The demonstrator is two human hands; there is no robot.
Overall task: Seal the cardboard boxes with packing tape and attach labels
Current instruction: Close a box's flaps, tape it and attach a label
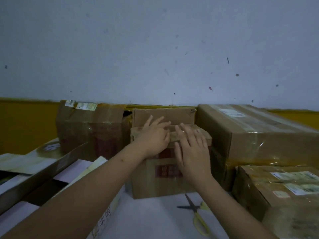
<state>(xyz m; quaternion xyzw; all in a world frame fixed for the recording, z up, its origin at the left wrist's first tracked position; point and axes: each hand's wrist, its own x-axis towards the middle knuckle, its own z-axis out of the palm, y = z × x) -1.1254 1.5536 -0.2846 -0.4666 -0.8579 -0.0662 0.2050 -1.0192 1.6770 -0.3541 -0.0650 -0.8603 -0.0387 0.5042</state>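
White tabletop (pixel 146 219) against a grey-blue wall w/ a yellow band low down; dim light. Scissors (pixel 195 213) lie on it in front of the box (pixel 155 183), centre, w/ taped boxes both sides. Print on the box front is blurred, partly covered by wrists. Left hand (pixel 153 137) and right hand (pixel 191 149) lie side by side, fingers straight, pressing flat on the box's top flap; nothing held.
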